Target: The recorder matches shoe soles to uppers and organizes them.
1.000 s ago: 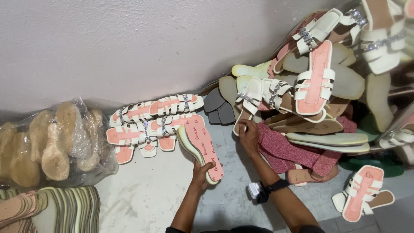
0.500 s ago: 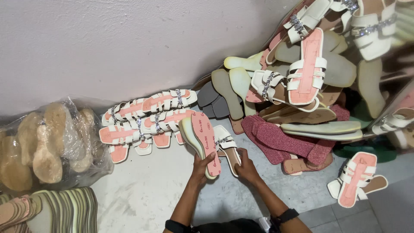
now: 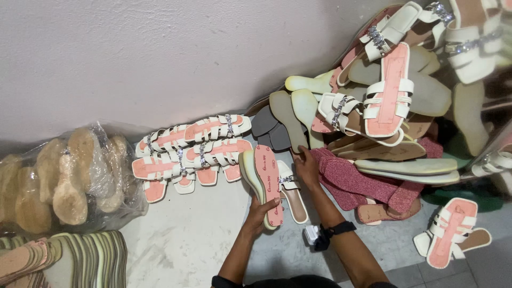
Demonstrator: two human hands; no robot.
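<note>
The left hand (image 3: 260, 212) grips a pink-soled sandal (image 3: 265, 184) by its lower end, the fingers (image 3: 268, 204) curled around the edge so the sandal stands on its side with the pink insole facing right. The right hand (image 3: 307, 166) rests on a second sandal (image 3: 292, 191), a cream one with a sparkly strap, which lies flat on the floor (image 3: 186, 240) just to the right of the held one and touches it. Its fingers (image 3: 302, 156) are bent down onto the upper end of that sandal; whether they pinch it or only press on it cannot be told. A dark wristband (image 3: 336, 230) with a small white block beside it sits on the right forearm.

To the left of the left fingers, 2 rows of finished pink-and-cream sandals (image 3: 192, 146) lie side by side against the wall (image 3: 160, 53), close to the held sandal. Further left, well apart, a clear plastic bag of tan soles (image 3: 64, 176) slumps on the floor, and below it a stack of thin striped insoles (image 3: 80, 261) fans out.

Just above the right fingers lie 2 grey soles (image 3: 269, 128) and several pale cream soles (image 3: 298, 109). To the right of them a crumpled maroon cloth (image 3: 352, 178) spreads under a loose heap of sandals (image 3: 405, 90) piled high in the corner. Lower right, well apart from both hands, 1 pink-soled sandal (image 3: 450, 229) lies alone on the floor.
</note>
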